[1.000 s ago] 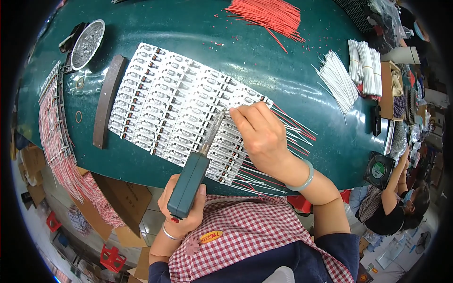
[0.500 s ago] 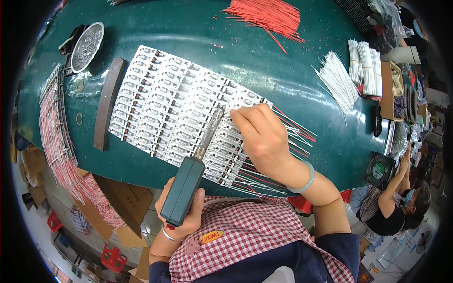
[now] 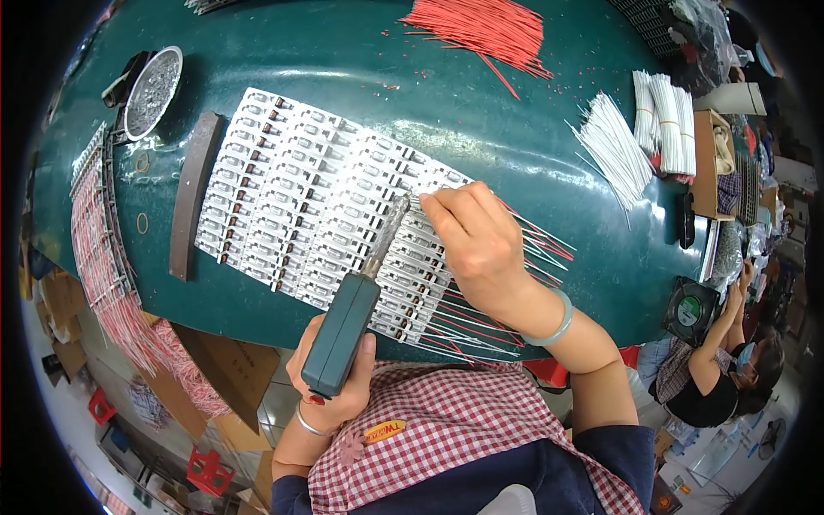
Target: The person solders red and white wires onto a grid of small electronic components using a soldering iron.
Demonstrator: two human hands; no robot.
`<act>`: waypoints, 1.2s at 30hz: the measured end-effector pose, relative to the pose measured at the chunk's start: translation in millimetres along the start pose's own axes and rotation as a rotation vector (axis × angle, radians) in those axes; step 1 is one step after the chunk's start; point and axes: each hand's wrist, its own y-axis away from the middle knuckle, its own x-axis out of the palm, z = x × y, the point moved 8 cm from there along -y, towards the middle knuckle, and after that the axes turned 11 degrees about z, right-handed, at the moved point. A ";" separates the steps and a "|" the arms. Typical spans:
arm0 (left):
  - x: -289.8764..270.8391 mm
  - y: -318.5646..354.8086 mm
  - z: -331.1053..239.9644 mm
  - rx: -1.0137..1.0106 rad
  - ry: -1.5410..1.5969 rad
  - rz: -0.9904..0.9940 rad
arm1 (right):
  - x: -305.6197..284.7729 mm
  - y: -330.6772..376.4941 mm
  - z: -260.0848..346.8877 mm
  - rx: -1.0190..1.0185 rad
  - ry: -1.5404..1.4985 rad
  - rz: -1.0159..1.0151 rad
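Green soldering gun is clamped in left fingers; right fingers pinch together over white modules, perhaps holding something.

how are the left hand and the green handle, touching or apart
Touching: the head view shows the left hand wrapped around the green handle, gripping it from both sides.

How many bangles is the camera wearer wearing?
2: a thin silvery bangle just behind the left hand, which grips the green tool; a pale green bangle just behind the right hand. No others show.
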 end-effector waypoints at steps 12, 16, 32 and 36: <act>-1.9 9.5 6.0 0.004 -0.021 0.005 | -1.0 -0.4 3.5 0.035 -0.020 0.027; -8.6 6.8 -9.5 0.162 -0.096 -0.047 | -0.4 0.9 5.4 0.037 -0.024 0.032; -0.9 -5.0 -4.7 0.056 -0.034 -0.028 | -0.4 0.5 -8.6 0.005 0.003 -0.017; 1.1 -6.5 -3.0 0.047 -0.051 -0.014 | -0.1 -0.7 -8.1 0.002 0.001 -0.009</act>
